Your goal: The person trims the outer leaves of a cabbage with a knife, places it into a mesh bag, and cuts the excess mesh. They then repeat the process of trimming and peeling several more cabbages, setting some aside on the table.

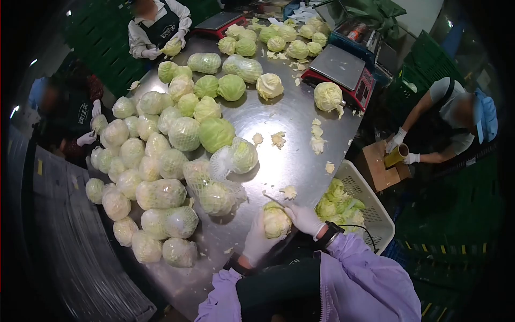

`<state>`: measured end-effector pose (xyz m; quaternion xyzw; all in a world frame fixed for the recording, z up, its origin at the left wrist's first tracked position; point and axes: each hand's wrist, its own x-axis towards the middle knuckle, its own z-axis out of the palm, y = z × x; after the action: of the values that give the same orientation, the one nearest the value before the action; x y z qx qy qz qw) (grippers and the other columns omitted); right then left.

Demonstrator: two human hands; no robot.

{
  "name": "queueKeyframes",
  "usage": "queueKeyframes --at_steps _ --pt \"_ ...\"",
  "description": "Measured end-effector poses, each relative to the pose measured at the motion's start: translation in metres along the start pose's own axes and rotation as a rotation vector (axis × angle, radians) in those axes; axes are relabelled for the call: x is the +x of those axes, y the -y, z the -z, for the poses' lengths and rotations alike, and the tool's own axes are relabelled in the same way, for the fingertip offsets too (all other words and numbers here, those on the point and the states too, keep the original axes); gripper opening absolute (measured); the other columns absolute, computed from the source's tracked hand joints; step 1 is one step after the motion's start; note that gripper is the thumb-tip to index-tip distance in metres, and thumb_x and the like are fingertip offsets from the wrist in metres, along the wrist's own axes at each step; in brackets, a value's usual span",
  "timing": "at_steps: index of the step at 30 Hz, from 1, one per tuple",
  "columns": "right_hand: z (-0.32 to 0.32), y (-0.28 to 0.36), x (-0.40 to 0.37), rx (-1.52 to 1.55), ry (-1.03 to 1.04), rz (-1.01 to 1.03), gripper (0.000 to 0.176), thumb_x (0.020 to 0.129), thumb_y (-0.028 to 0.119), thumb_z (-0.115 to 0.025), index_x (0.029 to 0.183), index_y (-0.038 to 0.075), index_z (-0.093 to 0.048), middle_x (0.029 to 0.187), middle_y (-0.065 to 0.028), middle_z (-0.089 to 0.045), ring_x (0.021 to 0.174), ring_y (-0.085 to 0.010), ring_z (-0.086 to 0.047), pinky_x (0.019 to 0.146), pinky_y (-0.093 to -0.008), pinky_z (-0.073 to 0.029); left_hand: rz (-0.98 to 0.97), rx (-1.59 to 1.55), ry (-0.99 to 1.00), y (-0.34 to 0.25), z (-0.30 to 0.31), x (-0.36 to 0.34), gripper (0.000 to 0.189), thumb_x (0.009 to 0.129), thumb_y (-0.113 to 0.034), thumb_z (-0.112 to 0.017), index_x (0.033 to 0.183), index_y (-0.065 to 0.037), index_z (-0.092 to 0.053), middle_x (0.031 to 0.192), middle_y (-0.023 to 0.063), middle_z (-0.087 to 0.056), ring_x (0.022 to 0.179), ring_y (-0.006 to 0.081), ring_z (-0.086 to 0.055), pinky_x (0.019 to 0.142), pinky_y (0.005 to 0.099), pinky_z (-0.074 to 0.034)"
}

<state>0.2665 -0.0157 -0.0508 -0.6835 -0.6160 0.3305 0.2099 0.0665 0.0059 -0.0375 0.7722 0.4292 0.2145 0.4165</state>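
Note:
A pale cabbage (277, 220) is held just above the steel table's near edge. My left hand (259, 240), in a white glove, wraps round its left side. On its right is my gloved right hand (304, 219), closed on a thin knife (273, 200) whose blade points up and left over the top of the cabbage. Small leaf scraps (288, 192) lie on the steel just beyond. Left of my hands sits a cabbage in a white foam net (217, 197), and another netted cabbage (244, 155) rests farther back.
Many wrapped cabbages (161, 194) cover the table's left side. A red scale (339, 67) stands back right, with a cabbage (328, 96) beside it. A white basket (382, 225) of leaves is at my right. Co-workers stand at left, far side and right.

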Motion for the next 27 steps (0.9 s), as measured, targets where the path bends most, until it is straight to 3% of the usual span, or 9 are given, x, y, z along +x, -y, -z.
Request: queueKeyframes --at_steps 5,8,10,13,15,18,23,25,27 --pt "-0.008 -0.038 0.019 0.031 -0.037 0.032 0.03 0.095 0.033 -0.046 0.11 0.01 -0.057 0.09 -0.0219 -0.064 0.083 -0.0419 -0.061 0.073 -0.048 -0.048 -0.119 0.065 -0.005 0.009 0.005 -0.007 0.089 0.068 -0.027 -0.081 0.136 0.003 -0.033 0.127 0.0242 -0.046 0.117 0.0413 -0.047 0.097 0.0419 -0.041" --pt "-0.009 -0.015 0.031 -0.041 0.071 -0.134 0.027 0.093 0.032 -0.049 0.106 0.008 -0.055 0.09 -0.0222 -0.064 0.082 -0.0439 -0.061 0.073 -0.0487 -0.048 -0.229 -0.08 0.114 0.031 0.013 -0.017 0.108 0.062 -0.028 -0.088 0.142 -0.003 -0.021 0.144 0.0279 -0.031 0.135 0.0384 -0.033 0.108 0.0423 -0.033" --pt "-0.035 -0.043 0.048 0.066 -0.082 0.03 0.03 0.089 0.028 -0.054 0.109 0.006 -0.054 0.085 -0.0228 -0.064 0.077 -0.0418 -0.062 0.07 -0.047 -0.05 -0.249 -0.151 0.121 0.031 0.019 -0.025 0.108 0.06 -0.027 -0.089 0.142 -0.006 -0.021 0.143 0.027 -0.032 0.135 0.038 -0.033 0.108 0.043 -0.033" --pt "-0.037 -0.032 0.048 0.017 -0.043 -0.051 0.035 0.089 0.031 -0.057 0.115 0.008 -0.055 0.077 -0.0175 -0.064 0.065 -0.0326 -0.064 0.059 -0.0404 -0.051 -0.116 -0.184 -0.019 0.034 0.01 -0.036 0.107 0.059 -0.03 -0.089 0.14 -0.004 -0.023 0.138 0.0253 -0.037 0.131 0.0378 -0.037 0.106 0.0431 -0.035" --pt "0.003 0.009 0.024 0.486 0.133 -0.369 0.053 0.087 0.043 -0.06 0.124 0.005 -0.051 0.095 -0.0179 -0.066 0.077 -0.0288 -0.065 0.069 -0.0399 -0.051 -0.088 -0.105 -0.104 0.038 0.003 -0.036 0.108 0.058 -0.031 -0.089 0.139 -0.003 -0.024 0.134 0.0238 -0.04 0.128 0.0374 -0.04 0.104 0.0435 -0.037" --pt "0.013 0.023 -0.01 0.452 0.197 -0.245 0.069 0.085 0.046 -0.064 0.134 0.002 -0.044 0.089 -0.0123 -0.066 0.063 -0.019 -0.063 0.059 -0.0326 -0.051 -0.102 0.017 -0.228 0.038 -0.009 -0.029 0.108 0.057 -0.033 -0.09 0.138 -0.002 -0.026 0.128 0.0221 -0.043 0.122 0.037 -0.045 0.102 0.0438 -0.038" --pt "-0.01 0.013 -0.029 0.821 0.23 -0.314 0.056 0.089 0.023 -0.059 0.139 0.007 -0.042 0.078 -0.0044 -0.061 0.051 -0.0097 -0.056 0.048 -0.0244 -0.046 -0.146 0.007 -0.266 0.023 -0.009 -0.021 0.103 0.058 -0.03 -0.089 0.135 -0.001 -0.028 0.129 0.0209 -0.043 0.12 0.0341 -0.046 0.102 0.0422 -0.039" --pt "-0.01 0.016 -0.032 0.971 0.191 -0.336 0.047 0.09 0.01 -0.052 0.135 0.003 -0.043 0.069 -0.0002 -0.055 0.049 -0.0086 -0.053 0.046 -0.0227 -0.043 0.055 -0.584 -0.199 0.011 0.002 -0.022 0.086 0.071 -0.023 -0.081 0.135 -0.001 -0.03 0.133 0.0164 -0.042 0.118 0.0295 -0.049 0.098 0.0406 -0.043" --pt "-0.012 0.012 -0.029 0.953 0.152 -0.318 0.044 0.089 0.01 -0.053 0.132 0.002 -0.044 0.067 0.0003 -0.053 0.049 -0.0083 -0.052 0.045 -0.0225 -0.042 0.216 -0.722 -0.176 0.023 0.011 -0.02 0.082 0.075 -0.025 -0.077 0.137 -0.002 -0.029 0.135 0.0145 -0.04 0.12 0.0272 -0.048 0.099 0.0396 -0.043"
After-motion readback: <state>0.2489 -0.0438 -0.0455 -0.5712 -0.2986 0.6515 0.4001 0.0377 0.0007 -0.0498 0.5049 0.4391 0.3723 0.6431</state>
